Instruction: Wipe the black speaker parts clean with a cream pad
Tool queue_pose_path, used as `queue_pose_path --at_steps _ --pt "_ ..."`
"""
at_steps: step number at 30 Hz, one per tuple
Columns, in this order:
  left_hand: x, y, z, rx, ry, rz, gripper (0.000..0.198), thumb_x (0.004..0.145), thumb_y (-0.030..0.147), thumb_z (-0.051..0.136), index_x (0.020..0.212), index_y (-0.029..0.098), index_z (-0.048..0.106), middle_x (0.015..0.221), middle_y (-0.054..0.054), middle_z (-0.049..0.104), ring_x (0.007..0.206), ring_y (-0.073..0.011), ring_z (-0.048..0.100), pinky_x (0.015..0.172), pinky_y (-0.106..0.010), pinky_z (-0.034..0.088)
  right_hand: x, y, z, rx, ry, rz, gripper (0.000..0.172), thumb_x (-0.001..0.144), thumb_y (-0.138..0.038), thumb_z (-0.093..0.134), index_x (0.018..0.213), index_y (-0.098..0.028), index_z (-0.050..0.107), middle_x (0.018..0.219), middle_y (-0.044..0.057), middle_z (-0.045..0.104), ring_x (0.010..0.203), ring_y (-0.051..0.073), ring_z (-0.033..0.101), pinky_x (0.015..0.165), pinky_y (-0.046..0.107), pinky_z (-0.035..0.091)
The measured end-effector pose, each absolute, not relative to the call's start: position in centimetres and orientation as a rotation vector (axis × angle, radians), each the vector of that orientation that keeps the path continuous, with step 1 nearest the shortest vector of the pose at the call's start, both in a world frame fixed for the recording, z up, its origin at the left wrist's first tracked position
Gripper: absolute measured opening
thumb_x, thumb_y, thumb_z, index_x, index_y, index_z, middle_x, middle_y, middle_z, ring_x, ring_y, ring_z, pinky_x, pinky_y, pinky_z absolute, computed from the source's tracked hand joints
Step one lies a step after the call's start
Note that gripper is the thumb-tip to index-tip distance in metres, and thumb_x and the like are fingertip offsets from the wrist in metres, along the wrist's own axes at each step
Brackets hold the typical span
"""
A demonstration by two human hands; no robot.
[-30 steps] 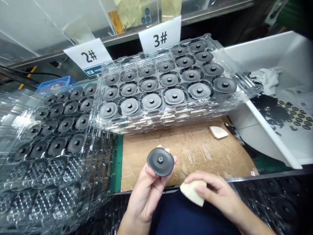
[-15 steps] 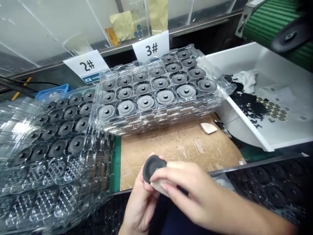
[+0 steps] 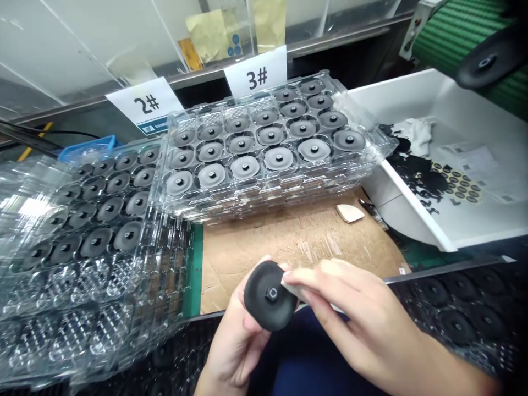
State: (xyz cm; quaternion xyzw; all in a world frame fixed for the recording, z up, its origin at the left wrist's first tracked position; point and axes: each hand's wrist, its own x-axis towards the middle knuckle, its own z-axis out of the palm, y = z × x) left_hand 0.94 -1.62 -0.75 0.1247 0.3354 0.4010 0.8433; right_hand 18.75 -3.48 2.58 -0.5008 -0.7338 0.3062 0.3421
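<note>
Holding a black disc (image 3: 258, 312) from behind and below, the left hand (image 3: 237, 338) has its fingers and thumb closed around the rim. We see the disc tilted, its face with the small central nut (image 3: 271, 293) toward the camera. The right hand (image 3: 358, 316) pinches a pale pad (image 3: 295, 291) between thumb and fingers, at the disc's right edge. The fingers cover most of that pad; we can't tell whether it touches the rim. Both hands are up in front of the cardboard sheet's (image 3: 256, 242) near edge.

On the cardboard, toward its far right corner, we have a second pale wedge (image 3: 350, 213), with a dark slim tool (image 3: 373, 214) just beside it. Green bench (image 3: 197, 272) shows along the cardboard's left edge. Behind, we get a stack of clear trays (image 3: 268, 190), discs in the top one, and a "3#" sign (image 3: 258, 78) at its back. Left of it, another clear tray stack (image 3: 150, 250), also with discs; "2#" sign (image 3: 148, 104) behind, blue basket (image 3: 88, 147) near that. Right side: a white bin (image 3: 416, 203) with black scraps (image 3: 429, 180), a yellow sticker sheet (image 3: 465, 188) and white cloth (image 3: 416, 135) inside. Top right, we note a ribbed green belt (image 3: 457, 36) carrying another disc (image 3: 484, 61), blurred.
</note>
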Motion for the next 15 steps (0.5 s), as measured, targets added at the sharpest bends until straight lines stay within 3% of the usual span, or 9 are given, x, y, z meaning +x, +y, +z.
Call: queue_pose_path --at_steps 4,8,11,15 --pt "0.7 -1.7 0.0 0.213 0.627 0.880 0.051 0.063 0.010 0.074 0.111 0.024 0.060 0.112 -0.006 0.066 0.099 -0.0184 0.062 0.087 -0.028 0.049 18.8 -3.6 1.0 -1.280 -1.639 1.020 0.025 0.088 -0.016 0.048 0.108 -0.029 0.057 0.099 -0.002 0.063 0.086 0.011 0.059 0.076 0.020 0.046" --pt "0.3 -1.8 0.0 0.209 0.628 0.860 0.050 0.062 0.014 0.075 0.109 0.025 0.062 0.113 -0.005 0.066 0.103 -0.0256 0.061 0.088 -0.031 0.049 19.4 -3.9 -1.4 -1.495 -1.361 1.110 0.017 0.088 -0.028 0.050 0.101 -0.029 0.061 0.098 -0.002 0.065 0.084 0.013 0.062 0.071 0.020 0.049" --pt "0.4 -1.8 -0.2 0.216 0.651 0.840 0.050 0.064 0.009 0.073 0.109 0.027 0.062 0.113 -0.003 0.066 0.104 -0.0275 0.060 0.088 -0.031 0.049 19.8 -4.1 -1.4 -1.585 -1.329 1.049 0.019 0.087 -0.032 0.051 0.102 -0.027 0.062 0.099 -0.001 0.066 0.086 0.017 0.062 0.073 0.024 0.049" --pt "1.3 -1.9 -0.5 0.242 0.703 0.812 0.052 0.063 0.016 0.075 0.112 0.025 0.059 0.109 -0.003 0.067 0.099 -0.0232 0.062 0.085 -0.028 0.050 19.0 -3.2 1.7 -1.415 -1.519 0.827 0.024 0.087 -0.022 0.050 0.110 -0.029 0.056 0.104 -0.002 0.064 0.088 0.015 0.059 0.075 0.024 0.045"
